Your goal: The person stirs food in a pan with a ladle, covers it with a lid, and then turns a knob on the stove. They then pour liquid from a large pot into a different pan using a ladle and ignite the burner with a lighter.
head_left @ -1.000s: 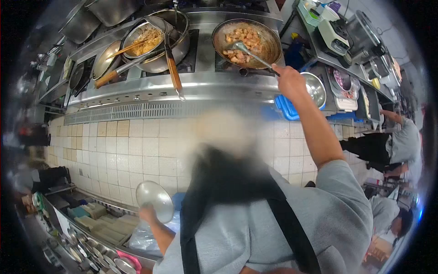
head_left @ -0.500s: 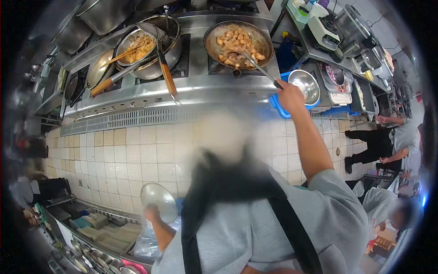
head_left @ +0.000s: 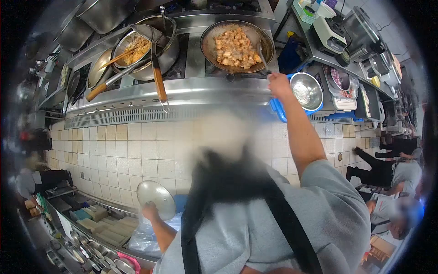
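Note:
My right hand [head_left: 279, 85] is closed around the dark end of a long-handled metal spatula [head_left: 263, 58]. The spatula leans into the right side of a wide, dark-rimmed pan [head_left: 206, 55] on the stove; its head is hard to make out. Browned diced pieces of food [head_left: 235, 48] lie heaped in the middle of that pan. Down at my left side, my left hand [head_left: 149, 211] grips a round metal lid [head_left: 157, 197], which is tilted up on edge. The fingers on the lid are partly hidden.
Left of the pan, a strainer [head_left: 158, 75] and a long-handled pan of yellowish food [head_left: 135, 52] rest over a large pot [head_left: 169, 55]. A steel bowl [head_left: 305, 91] sits in a blue basin [head_left: 280, 109] by my right forearm. Other people stand at far right and left.
My right hand has shifted slightly left and up, and the spatula has swung from the pan's middle to its right side. The food is gathered more centrally. My left hand still holds the lid.

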`<state>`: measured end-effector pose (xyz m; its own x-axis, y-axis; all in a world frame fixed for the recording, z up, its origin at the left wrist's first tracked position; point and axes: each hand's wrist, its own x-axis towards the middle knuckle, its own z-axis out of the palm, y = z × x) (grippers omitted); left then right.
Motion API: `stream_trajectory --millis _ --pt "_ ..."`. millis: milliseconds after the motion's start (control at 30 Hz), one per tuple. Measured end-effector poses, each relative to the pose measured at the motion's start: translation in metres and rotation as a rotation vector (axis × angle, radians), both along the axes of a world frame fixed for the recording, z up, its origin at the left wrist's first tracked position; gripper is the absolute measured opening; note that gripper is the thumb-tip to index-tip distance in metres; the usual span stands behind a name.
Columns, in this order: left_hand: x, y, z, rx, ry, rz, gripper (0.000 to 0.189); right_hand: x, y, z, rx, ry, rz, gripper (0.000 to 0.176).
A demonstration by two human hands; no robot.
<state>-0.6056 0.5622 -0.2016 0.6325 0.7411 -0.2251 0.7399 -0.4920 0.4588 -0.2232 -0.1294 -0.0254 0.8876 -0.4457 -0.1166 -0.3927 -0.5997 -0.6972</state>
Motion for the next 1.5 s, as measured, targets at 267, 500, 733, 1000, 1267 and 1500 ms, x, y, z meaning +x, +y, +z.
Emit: stream_trajectory --millis 267,500,733,1000,1267,1500 --pt "-0.027 -0.002 -0.028 -0.110 0.026 0.121 0.014 -0.053 -0.003 0.067 0.042 -0.102 0.068 0.036" --pt "-0.021 0.012 -0.042 -0.247 -0.105 0.106 0.012 -0.039 0.037 0.047 0.271 0.194 -0.009 0.030" --pt "-0.005 0.047 -0.061 -0.033 -0.104 -0.279 0.011 -0.014 0.077 0.080 0.649 0.152 -0.064 0.031" --pt "0.002 0.041 -0.047 -0.200 0.125 -0.003 0.019 -0.012 0.080 0.113 -0.496 -0.112 0.318 0.046" --pt "0.002 0.014 -0.030 -0.327 0.094 0.061 0.017 -0.040 0.045 0.131 -0.829 0.031 0.432 0.036" --pt "-0.009 0.018 -0.040 -0.325 0.184 0.117 0.014 -0.133 0.029 0.240 -0.683 0.015 0.356 0.037"
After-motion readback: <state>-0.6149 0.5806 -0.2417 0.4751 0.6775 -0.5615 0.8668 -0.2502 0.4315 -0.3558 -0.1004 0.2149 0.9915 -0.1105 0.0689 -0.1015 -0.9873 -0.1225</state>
